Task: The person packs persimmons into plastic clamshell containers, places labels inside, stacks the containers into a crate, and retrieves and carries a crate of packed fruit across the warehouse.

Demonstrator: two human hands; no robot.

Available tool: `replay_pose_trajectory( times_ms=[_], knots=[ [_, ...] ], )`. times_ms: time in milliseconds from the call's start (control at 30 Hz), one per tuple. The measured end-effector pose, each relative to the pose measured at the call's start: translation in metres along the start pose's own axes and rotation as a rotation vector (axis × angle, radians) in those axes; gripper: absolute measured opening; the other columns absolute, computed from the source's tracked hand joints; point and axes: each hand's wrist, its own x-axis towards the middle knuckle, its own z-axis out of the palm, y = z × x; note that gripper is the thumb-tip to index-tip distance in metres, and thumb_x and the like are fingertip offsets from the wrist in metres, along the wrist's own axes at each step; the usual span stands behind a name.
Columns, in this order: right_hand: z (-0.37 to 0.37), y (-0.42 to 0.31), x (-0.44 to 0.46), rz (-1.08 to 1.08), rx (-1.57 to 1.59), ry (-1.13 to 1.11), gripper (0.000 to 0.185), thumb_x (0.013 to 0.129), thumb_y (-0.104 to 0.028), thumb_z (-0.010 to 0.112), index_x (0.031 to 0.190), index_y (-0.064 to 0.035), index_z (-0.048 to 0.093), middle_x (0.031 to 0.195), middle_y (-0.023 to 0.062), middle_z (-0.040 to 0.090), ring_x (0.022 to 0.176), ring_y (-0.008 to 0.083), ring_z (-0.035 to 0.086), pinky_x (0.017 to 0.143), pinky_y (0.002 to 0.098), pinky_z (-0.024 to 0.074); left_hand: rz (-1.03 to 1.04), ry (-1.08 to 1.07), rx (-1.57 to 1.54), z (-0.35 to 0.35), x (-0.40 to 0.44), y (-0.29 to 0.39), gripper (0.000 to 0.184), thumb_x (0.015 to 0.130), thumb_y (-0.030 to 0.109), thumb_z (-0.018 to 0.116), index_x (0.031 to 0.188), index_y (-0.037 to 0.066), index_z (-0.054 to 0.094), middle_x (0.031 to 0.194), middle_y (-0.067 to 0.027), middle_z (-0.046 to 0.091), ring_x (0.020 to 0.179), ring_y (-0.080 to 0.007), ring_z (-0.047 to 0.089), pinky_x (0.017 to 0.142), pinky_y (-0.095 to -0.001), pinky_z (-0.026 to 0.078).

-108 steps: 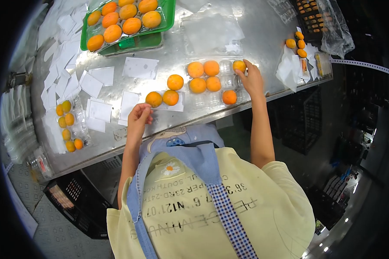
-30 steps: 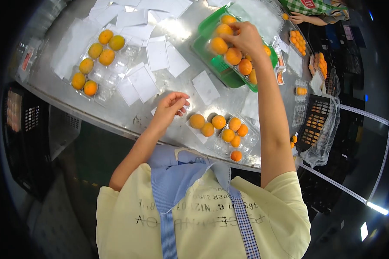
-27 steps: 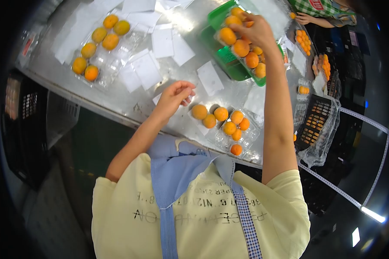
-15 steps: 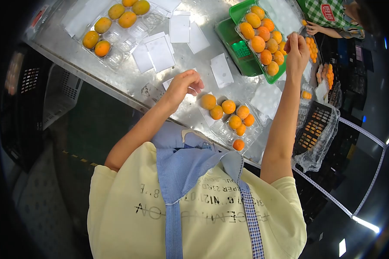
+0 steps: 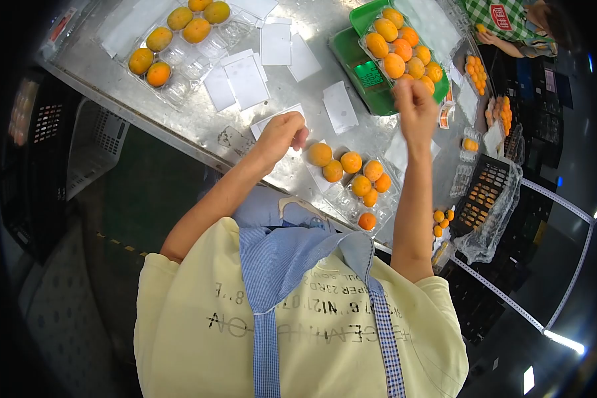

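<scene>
My left hand (image 5: 282, 140) is held above the near part of the metal table, fingers curled in and their inside hidden. Beneath it lies a white card (image 5: 265, 125). Just right of it, loose oranges (image 5: 320, 154) sit beside a clear plastic tray (image 5: 386, 211) partly filled with more oranges. My right hand (image 5: 416, 114), slightly blurred, has its fingers pinched together over the near end of a filled tray of oranges (image 5: 393, 65). Whatever the pinch may hold cannot be made out. That tray rests on a green scale (image 5: 351, 63) with a lit display.
Another clear tray (image 5: 191, 60) with several oranges is at the far left. White cards (image 5: 245, 81) are scattered mid-table. A black crate (image 5: 481, 192) stands at right, and black and grey crates (image 5: 93, 146) are at left. Across the table, a person's hand (image 5: 487, 36) holds an orange.
My right hand has come down and left, from the scale's right side to the tray's near end. The fingers of my left hand have curled tighter. The person opposite has lifted an orange.
</scene>
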Motion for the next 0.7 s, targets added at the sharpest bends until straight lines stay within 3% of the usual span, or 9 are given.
replay_pose_trajectory(
  times_ms=[67, 167, 200, 300, 367, 467, 567, 700],
  knots=[
    [0.009, 0.002, -0.023, -0.096, -0.135, -0.155, 0.015, 0.084, -0.013, 0.061, 0.077, 0.0007, 0.061, 0.06, 0.0016, 0.054, 0.054, 0.0066, 0.045, 0.052, 0.0217, 0.0392, 0.008, 0.044, 0.003, -0.001, -0.002, 0.0, 0.029, 0.09, 0.024, 0.04, 0.067, 0.008, 0.045, 0.066, -0.0023, 0.05, 0.061, -0.0103, 0.046, 0.06, -0.0244, 0.039],
    [-0.012, 0.008, -0.023, 0.037, -0.125, -0.07, 0.014, 0.083, -0.013, 0.062, 0.079, 0.0004, 0.062, 0.064, 0.0016, 0.057, 0.057, 0.0069, 0.049, 0.055, 0.0218, 0.042, 0.031, 0.085, 0.02, -0.004, 0.001, 0.006, 0.038, 0.094, 0.034, 0.04, 0.067, 0.008, 0.046, 0.069, -0.0036, 0.052, 0.061, -0.0104, 0.047, 0.059, -0.0246, 0.039],
    [-0.03, 0.027, -0.01, 0.05, -0.05, 0.036, 0.015, 0.085, -0.014, 0.061, 0.086, 0.0001, 0.064, 0.072, 0.0024, 0.06, 0.065, 0.0072, 0.054, 0.061, 0.0204, 0.0437, 0.042, 0.103, 0.027, -0.004, 0.002, 0.005, 0.039, 0.095, 0.037, 0.04, 0.069, 0.008, 0.048, 0.072, -0.0042, 0.054, 0.062, -0.0104, 0.048, 0.059, -0.0248, 0.04],
    [-0.084, 0.048, 0.044, 0.164, 0.119, 0.259, 0.027, 0.089, -0.022, 0.055, 0.103, 0.001, 0.059, 0.09, 0.0067, 0.062, 0.081, 0.0109, 0.057, 0.072, 0.0224, 0.0442, 0.034, 0.099, -0.007, -0.002, 0.008, 0.004, 0.034, 0.095, 0.037, 0.039, 0.086, 0.008, 0.053, 0.085, -0.0061, 0.059, 0.066, -0.0109, 0.052, 0.061, -0.0247, 0.042],
    [-0.111, 0.106, 0.078, 0.269, 0.124, 0.324, 0.039, 0.091, -0.03, 0.05, 0.114, 0.0017, 0.053, 0.101, 0.01, 0.06, 0.09, 0.015, 0.057, 0.077, 0.0271, 0.0445, 0.017, 0.088, -0.005, 0.003, 0.012, 0.0, 0.032, 0.095, 0.037, 0.039, 0.089, 0.008, 0.053, 0.087, -0.0066, 0.058, 0.067, -0.0116, 0.052, 0.061, -0.0251, 0.043],
    [-0.126, 0.171, 0.114, 0.594, 0.198, 0.365, 0.052, 0.09, -0.042, 0.049, 0.121, -0.0002, 0.049, 0.114, 0.0125, 0.057, 0.099, 0.021, 0.057, 0.081, 0.03, 0.0451, -0.011, 0.058, 0.012, 0.01, 0.012, -0.002, 0.03, 0.094, 0.035, 0.041, 0.09, 0.008, 0.053, 0.087, -0.0071, 0.059, 0.067, -0.0124, 0.052, 0.062, -0.0255, 0.043],
    [-0.125, 0.201, 0.14, 0.734, 0.367, 0.338, 0.077, 0.087, -0.059, 0.04, 0.136, 0.0, 0.029, 0.132, 0.0216, 0.041, 0.116, 0.0282, 0.048, 0.093, 0.0363, 0.0399, -0.064, 0.096, 0.048, 0.009, 0.013, -0.002, 0.028, 0.094, 0.034, 0.042, 0.091, 0.008, 0.053, 0.085, -0.0062, 0.058, 0.067, -0.0123, 0.053, 0.061, -0.0247, 0.044],
    [-0.123, 0.187, 0.158, 0.742, 0.584, 0.318, 0.087, 0.085, -0.069, 0.027, 0.138, -0.001, 0.025, 0.131, 0.0181, 0.043, 0.114, 0.0266, 0.047, 0.097, 0.037, 0.0341, -0.076, 0.2, 0.047, 0.003, 0.023, 0.008, 0.028, 0.093, 0.032, 0.045, 0.092, 0.006, 0.055, 0.084, -0.0068, 0.059, 0.066, -0.0121, 0.054, 0.059, -0.0239, 0.044]
  ],
)
